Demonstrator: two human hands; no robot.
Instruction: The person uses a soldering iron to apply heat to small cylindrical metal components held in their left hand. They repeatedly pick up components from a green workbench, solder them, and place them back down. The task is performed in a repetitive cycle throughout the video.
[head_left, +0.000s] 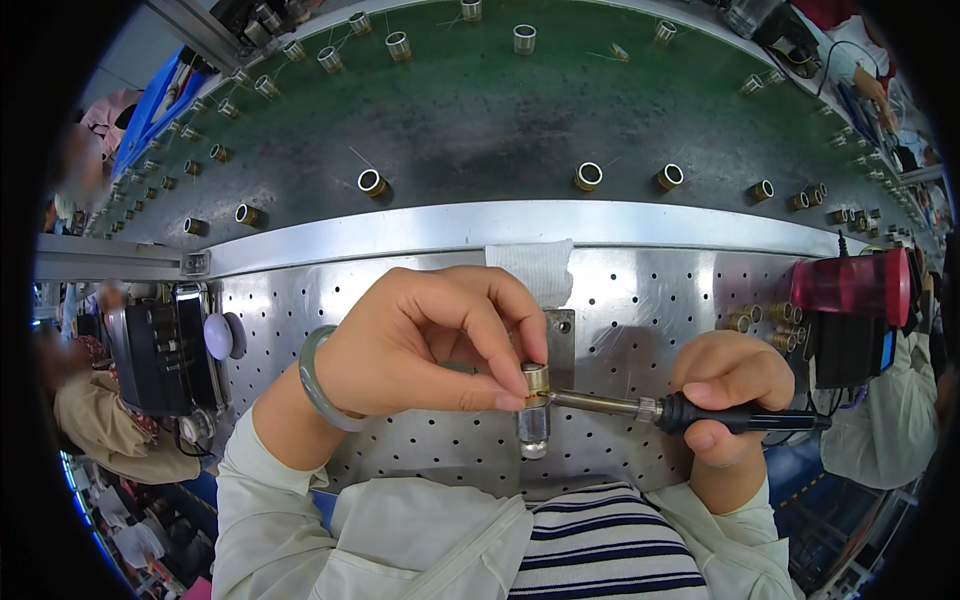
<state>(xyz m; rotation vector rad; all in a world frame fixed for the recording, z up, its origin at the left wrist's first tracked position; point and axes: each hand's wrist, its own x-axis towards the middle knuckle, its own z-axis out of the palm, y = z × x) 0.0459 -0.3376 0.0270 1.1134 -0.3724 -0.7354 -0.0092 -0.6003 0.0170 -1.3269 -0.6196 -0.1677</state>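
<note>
At the middle of the bench, my left hand point(425, 335) pinches a small silver-and-gold metal cylinder point(537, 378) between thumb and fingers. This piece sits at the upper end of a shiny metal post point(534, 428) with a rounded lower end. My right hand point(735, 385) is closed round the black handle of a soldering iron point(648, 409). The iron lies nearly level, its metal tip pointing left and meeting the cylinder's lower edge. Whether the tip touches a wire or solder there is too small to tell.
Beyond the perforated metal bench point(420, 445), a green belt point(470, 130) carries several similar cylinders point(589, 177). More cylinders point(780, 325) stand at right beside a red translucent container point(855, 285). A black device point(155, 355) is at left. Other people sit at both sides.
</note>
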